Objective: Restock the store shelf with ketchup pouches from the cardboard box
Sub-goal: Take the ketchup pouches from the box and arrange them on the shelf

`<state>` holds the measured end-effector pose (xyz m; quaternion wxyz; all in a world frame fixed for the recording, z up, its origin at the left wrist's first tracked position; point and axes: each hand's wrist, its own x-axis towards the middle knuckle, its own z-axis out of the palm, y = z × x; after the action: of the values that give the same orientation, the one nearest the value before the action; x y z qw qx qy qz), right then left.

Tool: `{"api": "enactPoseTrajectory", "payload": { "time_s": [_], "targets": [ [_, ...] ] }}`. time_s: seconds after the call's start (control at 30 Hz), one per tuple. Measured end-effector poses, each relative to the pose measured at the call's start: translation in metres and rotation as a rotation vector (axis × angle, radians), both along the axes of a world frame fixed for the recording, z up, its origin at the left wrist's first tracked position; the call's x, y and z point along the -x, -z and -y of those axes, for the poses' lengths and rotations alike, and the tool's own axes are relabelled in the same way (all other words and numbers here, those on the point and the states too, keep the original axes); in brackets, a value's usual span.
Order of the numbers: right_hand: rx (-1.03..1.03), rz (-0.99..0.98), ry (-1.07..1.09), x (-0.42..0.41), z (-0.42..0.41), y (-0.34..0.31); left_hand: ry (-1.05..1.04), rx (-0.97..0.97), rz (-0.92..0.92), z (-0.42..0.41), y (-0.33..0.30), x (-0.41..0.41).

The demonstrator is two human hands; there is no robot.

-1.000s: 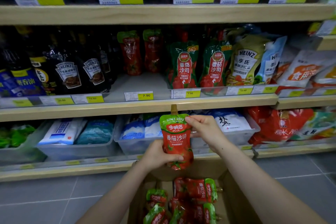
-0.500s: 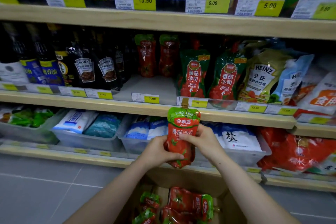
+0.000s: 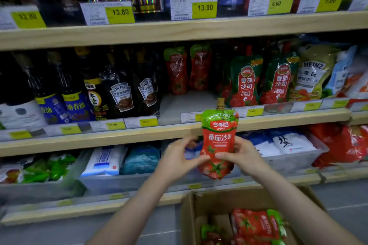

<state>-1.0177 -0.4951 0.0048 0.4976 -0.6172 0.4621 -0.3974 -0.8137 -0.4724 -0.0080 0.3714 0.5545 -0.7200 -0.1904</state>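
Both hands grasp the ketchup pouch below the shelf; pushed in carelessly, it could topple pouches standing behind.

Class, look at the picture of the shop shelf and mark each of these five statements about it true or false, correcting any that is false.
1. Both hands hold one ketchup pouch. True: left hand, right hand.
2. The pouch hangs upside down. False: it is upright, spout at the top.
3. The cardboard box below is empty. False: more pouches lie in it.
4. Two pouches of the same red and green kind already stand at the back of the middle shelf. True.
5. The held pouch rests on the middle shelf. False: it is in front of its edge, off the shelf.
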Motion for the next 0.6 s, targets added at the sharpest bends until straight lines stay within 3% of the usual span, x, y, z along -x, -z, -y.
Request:
{"api": "enactPoseTrajectory", "payload": {
  "time_s": [0.1, 0.17, 0.23, 0.37, 0.6],
  "targets": [
    [-0.018, 0.012, 0.066, -0.009, -0.005, -0.008, -0.043, 0.487, 0.365, 0.023, -0.028, -0.047],
    [-0.022, 0.002, 0.103, -0.015, -0.01, -0.013, -0.019, 0.649, 0.523, 0.043, -0.042, -0.064],
    [-0.017, -0.01, 0.137, -0.02, -0.016, -0.019, 0.04, 0.654, 0.616, 0.059, -0.048, -0.073],
    [0.026, -0.022, 0.21, -0.027, -0.025, -0.032, 0.102, 0.481, 0.789, 0.066, -0.035, -0.082],
    [0.092, 0.002, 0.262, -0.026, -0.02, -0.053, 0.046, 0.541, 0.829, 0.064, -0.03, -0.087]
  ]
}}
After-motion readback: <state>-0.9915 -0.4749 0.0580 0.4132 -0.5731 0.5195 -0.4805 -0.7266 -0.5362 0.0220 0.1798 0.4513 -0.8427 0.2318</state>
